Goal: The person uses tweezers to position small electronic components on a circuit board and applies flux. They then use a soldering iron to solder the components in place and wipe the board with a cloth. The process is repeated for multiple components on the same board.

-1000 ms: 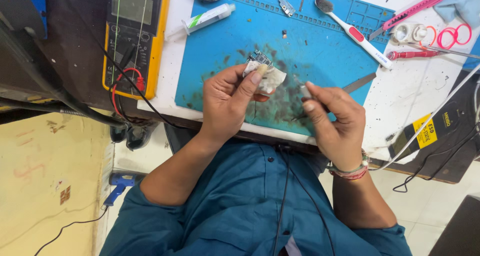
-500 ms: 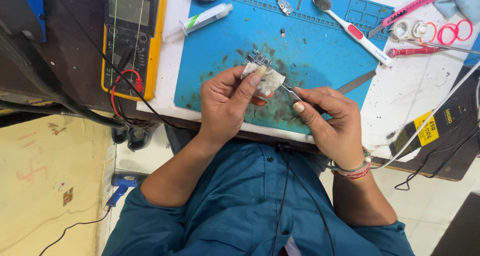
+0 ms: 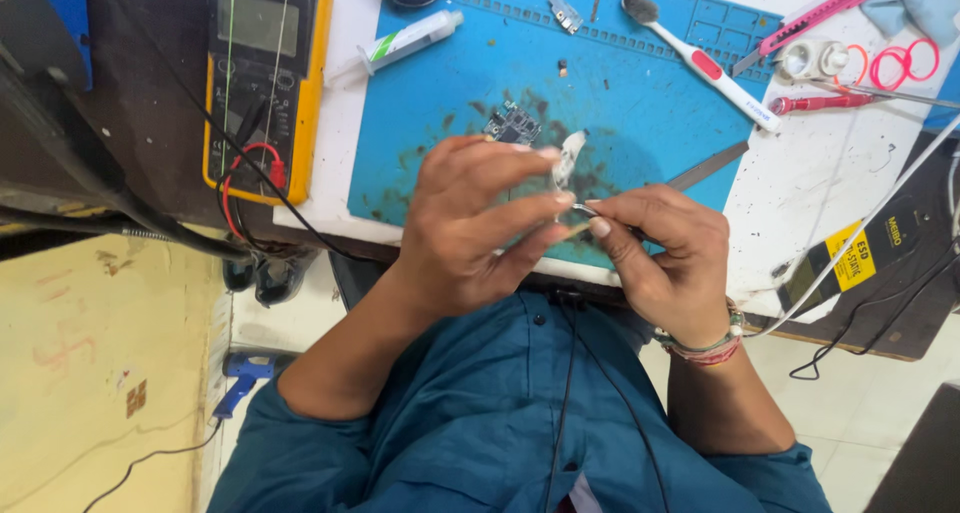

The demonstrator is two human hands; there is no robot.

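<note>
Nearest, your blue shirt (image 3: 520, 423) fills the bottom of the view, with a thin black cable (image 3: 565, 373) running down its front. Just above it your two hands meet over the near edge of the bench (image 3: 830, 183). Your left hand (image 3: 470, 228) has its fingers (image 3: 520, 213) curled together around a small pale part (image 3: 570, 155), whose upper end sticks up past your fingertips. Your right hand (image 3: 665, 258), with bands at the wrist, has thumb and forefinger pinched together on a thin tool (image 3: 585, 213); its tip lies against the left fingertips, just below the part. What the tip touches is too small to tell.

Under both hands lies a blue mat (image 3: 640, 103), stained dark near its middle. A small circuit board (image 3: 512, 125) rests on the mat just beyond your left hand. Farther out lie a white syringe (image 3: 410, 41) and a white brush (image 3: 700, 63) with a red patch on its handle. Left of the mat, a yellow meter (image 3: 262, 78) sits with red and black leads. At the far right lie a pink tool (image 3: 815, 18), red rings (image 3: 890, 68) and a roll of tape (image 3: 808, 60).
</note>
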